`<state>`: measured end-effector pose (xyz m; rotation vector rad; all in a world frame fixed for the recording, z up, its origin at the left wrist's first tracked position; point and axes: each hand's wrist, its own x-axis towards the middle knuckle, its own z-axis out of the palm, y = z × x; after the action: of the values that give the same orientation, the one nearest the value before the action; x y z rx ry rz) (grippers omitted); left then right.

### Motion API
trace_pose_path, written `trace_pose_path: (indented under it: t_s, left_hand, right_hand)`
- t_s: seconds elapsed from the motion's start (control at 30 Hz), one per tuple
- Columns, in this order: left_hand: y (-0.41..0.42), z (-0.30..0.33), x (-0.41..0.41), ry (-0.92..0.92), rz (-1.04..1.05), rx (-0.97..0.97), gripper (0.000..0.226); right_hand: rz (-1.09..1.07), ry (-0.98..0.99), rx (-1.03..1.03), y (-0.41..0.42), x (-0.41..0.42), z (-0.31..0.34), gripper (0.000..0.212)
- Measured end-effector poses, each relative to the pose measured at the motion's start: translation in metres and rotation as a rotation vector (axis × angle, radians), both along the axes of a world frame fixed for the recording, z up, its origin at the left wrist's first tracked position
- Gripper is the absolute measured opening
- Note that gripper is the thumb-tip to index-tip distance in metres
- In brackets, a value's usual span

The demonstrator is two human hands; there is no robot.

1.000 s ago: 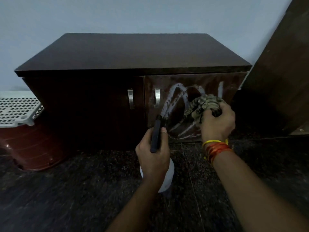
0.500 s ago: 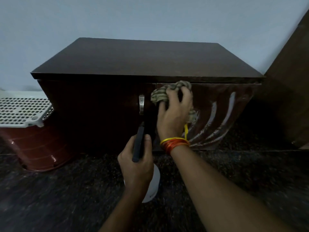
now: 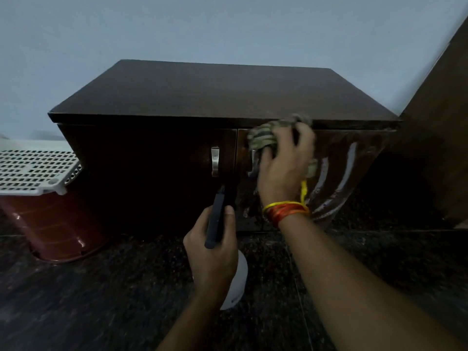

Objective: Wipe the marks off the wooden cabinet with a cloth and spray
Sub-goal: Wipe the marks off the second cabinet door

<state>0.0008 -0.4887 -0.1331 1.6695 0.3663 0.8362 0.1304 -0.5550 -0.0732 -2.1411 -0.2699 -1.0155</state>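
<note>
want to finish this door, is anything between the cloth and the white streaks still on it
Nothing visible. The right hand presses the cloth on the right door's upper left; the streaks lie bare to its right. The handle sits on the other side.

Dark wooden cabinet [image 3: 222,97], white streaks [image 3: 347,171] on right door, crumpled greenish cloth [image 3: 263,138] against it, white spray bottle [image 3: 236,285] upright

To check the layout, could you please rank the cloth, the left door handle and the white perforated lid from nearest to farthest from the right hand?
1. cloth: gripped in the right hand, against the right door.
2. left door handle: just left of the hand.
3. white perforated lid: far left, on the brown bin.
</note>
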Motion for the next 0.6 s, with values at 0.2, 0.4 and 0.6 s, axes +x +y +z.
trace_pose_path:
  t_s: [0.2,0.4,0.6]
  left_hand:
    - [0.012,-0.003,-0.002,-0.02,0.029,0.073,0.014]
    - [0.005,0.001,0.0,-0.022,0.029,-0.007,0.019]
    - [-0.001,0.006,0.001,-0.02,0.001,-0.015,0.017]
  right_hand:
    - [0.13,-0.109,-0.283,0.042,-0.006,-0.006,0.018]
    - [0.091,-0.1,-0.242,-0.006,0.008,0.001,0.034]
    - [-0.041,-0.034,-0.053,-0.018,0.006,-0.005,0.052]
